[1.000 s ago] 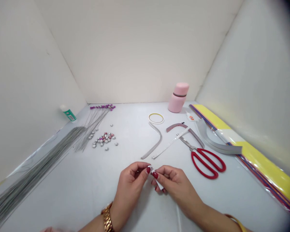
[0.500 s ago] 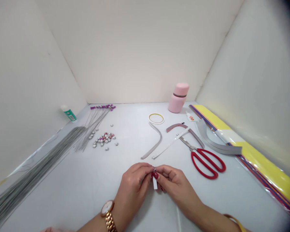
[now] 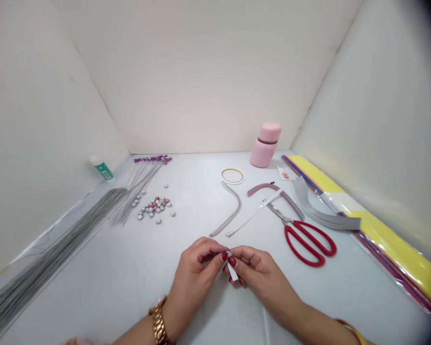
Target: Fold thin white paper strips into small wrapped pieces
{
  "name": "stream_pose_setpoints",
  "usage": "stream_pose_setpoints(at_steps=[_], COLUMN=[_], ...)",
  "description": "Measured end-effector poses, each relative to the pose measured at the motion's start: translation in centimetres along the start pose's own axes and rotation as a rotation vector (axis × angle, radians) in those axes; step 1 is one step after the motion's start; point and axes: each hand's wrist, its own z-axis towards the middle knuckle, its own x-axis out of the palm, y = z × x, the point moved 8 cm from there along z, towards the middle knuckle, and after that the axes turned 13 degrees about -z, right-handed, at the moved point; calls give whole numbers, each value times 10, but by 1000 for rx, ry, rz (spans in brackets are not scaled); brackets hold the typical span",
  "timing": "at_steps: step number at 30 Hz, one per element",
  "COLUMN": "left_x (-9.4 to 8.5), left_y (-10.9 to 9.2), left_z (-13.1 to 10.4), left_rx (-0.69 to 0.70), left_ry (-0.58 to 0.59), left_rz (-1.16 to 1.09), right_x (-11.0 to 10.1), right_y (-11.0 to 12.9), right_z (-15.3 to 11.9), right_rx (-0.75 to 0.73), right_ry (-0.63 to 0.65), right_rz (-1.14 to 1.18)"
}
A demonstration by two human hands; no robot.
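Between my two hands is a narrow white paper strip (image 3: 233,273), pinched at its upper part, its loose end hanging down toward me. My left hand (image 3: 199,268) grips it between thumb and fingertips. From the other side my right hand (image 3: 256,270) pinches the same strip, thumb on top. The fingertips nearly touch and hide the folded part. Just beyond my hands lie a curved grey strip bundle (image 3: 237,206) and a straight whitish strip (image 3: 251,215). Red-handled scissors (image 3: 301,235) rest to the right of them.
Small folded paper stars (image 3: 158,205) lie in a pile at left, beside long grey wires (image 3: 68,239) and purple-tipped stems (image 3: 153,159). A glue stick (image 3: 104,170), a tape roll (image 3: 232,176), a pink flask (image 3: 266,145), grey strips (image 3: 323,218) and a yellow paper pack (image 3: 380,239) stand or lie around.
My left thumb has shifted up and my left wrist has turned a little. The strip's loose end has swung slightly to the right. My right hand has hardly moved.
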Motion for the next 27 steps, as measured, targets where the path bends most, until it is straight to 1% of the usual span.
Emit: stream_pose_setpoints(at_steps=[3,5,7,10,16,22,27], left_x=[-2,-3,-3,-2,1,4,6], left_y=[7,14,19,21,24,27,28], left_z=[-1,-1,-1,-1,-5,-6,-5], left_rx=[-75,-146,-187,-188,-194,-259,-248], left_ry=[-51,-92,-118,-137,-187,-204,-176], left_rz=[-84,-156,-200,-226,-318,-424,-426], right_x=[-1,-2,-2,-1,4,1,2], right_y=[-4,-5,-3,-4,-9,-2,-1], right_z=[0,0,0,0,-2,-2,-2], right_rx=[29,24,13,31,99,46,71], right_ry=[-14,-12,-5,4,25,-3,20], right_rz=[-18,-38,-44,-19,116,-28,-11])
